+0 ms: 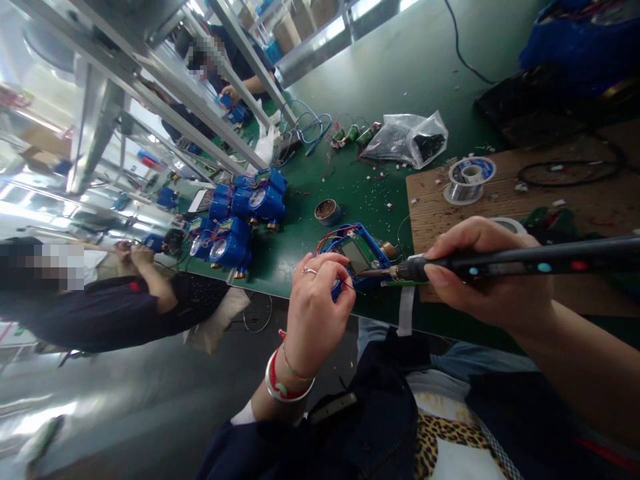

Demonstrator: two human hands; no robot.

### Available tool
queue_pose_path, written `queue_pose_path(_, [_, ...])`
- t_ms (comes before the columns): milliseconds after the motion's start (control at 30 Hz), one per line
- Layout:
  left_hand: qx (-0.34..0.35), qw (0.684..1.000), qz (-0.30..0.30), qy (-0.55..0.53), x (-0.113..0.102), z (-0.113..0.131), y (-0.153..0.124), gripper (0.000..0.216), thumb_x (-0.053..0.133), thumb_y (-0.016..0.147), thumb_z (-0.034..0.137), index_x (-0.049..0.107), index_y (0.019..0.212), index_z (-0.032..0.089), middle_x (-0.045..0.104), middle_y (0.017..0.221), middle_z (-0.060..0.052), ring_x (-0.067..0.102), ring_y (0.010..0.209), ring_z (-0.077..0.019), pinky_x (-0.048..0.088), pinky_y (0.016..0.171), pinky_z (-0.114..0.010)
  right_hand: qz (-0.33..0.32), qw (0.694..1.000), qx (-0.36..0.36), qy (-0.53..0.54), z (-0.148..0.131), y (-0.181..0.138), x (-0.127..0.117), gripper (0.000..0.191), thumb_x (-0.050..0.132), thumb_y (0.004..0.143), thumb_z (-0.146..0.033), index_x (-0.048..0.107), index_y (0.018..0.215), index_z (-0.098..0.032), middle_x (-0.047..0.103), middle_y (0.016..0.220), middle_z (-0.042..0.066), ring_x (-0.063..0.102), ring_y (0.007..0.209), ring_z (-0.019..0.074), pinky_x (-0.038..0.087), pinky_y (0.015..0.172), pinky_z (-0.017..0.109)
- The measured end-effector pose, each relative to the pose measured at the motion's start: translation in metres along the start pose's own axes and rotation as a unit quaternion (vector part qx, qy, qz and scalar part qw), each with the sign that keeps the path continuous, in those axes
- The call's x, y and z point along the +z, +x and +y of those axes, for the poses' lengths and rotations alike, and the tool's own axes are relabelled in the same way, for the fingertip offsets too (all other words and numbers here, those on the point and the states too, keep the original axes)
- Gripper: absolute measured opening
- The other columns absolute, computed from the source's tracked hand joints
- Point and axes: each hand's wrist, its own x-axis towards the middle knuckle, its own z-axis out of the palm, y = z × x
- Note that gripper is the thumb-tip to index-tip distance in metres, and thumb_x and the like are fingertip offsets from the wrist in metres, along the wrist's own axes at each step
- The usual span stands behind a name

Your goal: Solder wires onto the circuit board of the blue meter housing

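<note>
My right hand [480, 283] is closed around a black soldering iron [545, 260], whose tip points left at the circuit board [356, 253] in an open blue meter housing [367, 233]. Contact between tip and board is too small to make out. At the housing's near left side, my left hand [320, 293] pinches a thin dark wire [359, 288] between thumb and fingers. Part of the housing is hidden behind this hand. Red wires [333, 235] curve over its upper left edge, and a brass fitting [389, 250] sticks out on the right.
A round tin [327, 211] stands behind the housing. Several blue meters [230, 243] sit to the left. A solder spool [470, 179] rests on a wooden board [425, 193]; a plastic bag [410, 140] lies beyond. Another person [125, 300] works at far left.
</note>
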Motion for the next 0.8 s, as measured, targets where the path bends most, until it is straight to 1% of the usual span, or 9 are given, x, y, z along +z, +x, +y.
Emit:
queue_pose_path(133, [0.001, 1.000, 0.000, 0.004, -0.0002, 0.0006, 0.0008, 0.012, 0.054, 0.082, 0.008, 0.053, 0.080, 0.019, 0.065, 0.104, -0.003, 0.058, 0.103, -0.0172, 0.033, 0.109, -0.046, -0.005, 1.000, -0.006, -0.012, 0.0003, 0.0001, 0.0001, 0.012, 0.066, 0.076, -0.022, 0.054, 0.079, -0.019, 0.061, 0.064, -0.003, 0.052, 0.045, 0.0060, 0.039, 0.042, 0.017])
queue_pose_path(333, [0.003, 1.000, -0.002, 0.016, -0.0003, 0.0012, 0.0018, 0.011, 0.054, 0.083, 0.009, 0.053, 0.080, 0.019, 0.065, 0.103, -0.003, 0.059, 0.101, -0.0168, 0.033, 0.110, -0.045, -0.003, 0.999, -0.026, -0.027, -0.0005, 0.0027, 0.0000, 0.013, 0.067, 0.076, -0.023, 0.054, 0.078, -0.022, 0.060, 0.058, -0.003, 0.052, 0.042, 0.0091, 0.040, 0.040, 0.021])
queue_pose_path(533, [0.003, 1.000, -0.002, 0.014, -0.0005, 0.0011, 0.0030, 0.012, 0.054, 0.082, 0.008, 0.053, 0.079, 0.019, 0.065, 0.103, -0.003, 0.059, 0.101, -0.0172, 0.033, 0.109, -0.045, -0.009, 0.998, -0.043, -0.037, -0.0017, 0.0028, -0.0001, 0.013, 0.066, 0.077, -0.023, 0.053, 0.078, -0.022, 0.063, 0.064, -0.002, 0.053, 0.044, 0.0091, 0.040, 0.040, 0.021])
queue_pose_path(667, [0.002, 1.000, -0.002, 0.012, -0.0006, 0.0016, 0.0036, 0.012, 0.054, 0.082, 0.008, 0.053, 0.079, 0.019, 0.065, 0.102, -0.003, 0.059, 0.100, -0.0171, 0.033, 0.109, -0.046, -0.015, 0.998, -0.043, -0.044, 0.0000, 0.0007, -0.0002, 0.014, 0.066, 0.077, -0.024, 0.053, 0.081, -0.022, 0.063, 0.065, -0.003, 0.054, 0.046, 0.0088, 0.041, 0.041, 0.021])
queue_pose_path(800, [0.002, 1.000, -0.003, 0.012, -0.0002, 0.0020, 0.0036, 0.012, 0.055, 0.082, 0.008, 0.052, 0.079, 0.019, 0.065, 0.103, -0.003, 0.059, 0.101, -0.0175, 0.034, 0.108, -0.046, -0.018, 0.997, -0.059, -0.053, -0.0009, 0.0014, -0.0003, 0.013, 0.064, 0.078, -0.025, 0.052, 0.080, -0.021, 0.064, 0.067, -0.002, 0.057, 0.049, 0.0094, 0.042, 0.043, 0.020])
